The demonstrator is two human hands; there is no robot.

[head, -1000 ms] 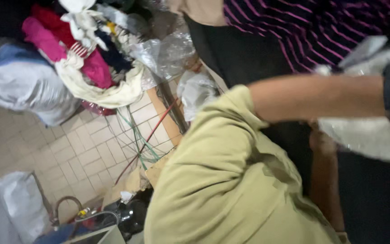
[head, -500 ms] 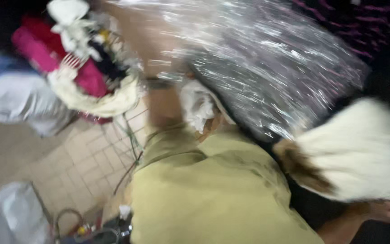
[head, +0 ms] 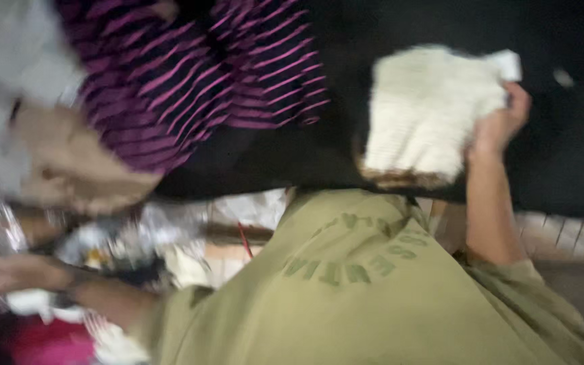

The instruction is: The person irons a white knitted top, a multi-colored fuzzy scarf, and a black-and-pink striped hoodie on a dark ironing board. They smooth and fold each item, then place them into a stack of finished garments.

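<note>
Upper right of the frame, my right hand (head: 501, 122) now grips the cream knit piece (head: 427, 115), fingers closed on its edge, raised higher than before. Lower left, my left hand (head: 15, 274) blurred; grip unclear.

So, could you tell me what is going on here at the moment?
A person in an olive-green shirt holds a folded cream knitted garment up in the right hand. The left hand reaches out to the side, near crinkled clear plastic wrapping; the blur hides whether it grips anything. Someone in a purple-striped top stands close by.
</note>
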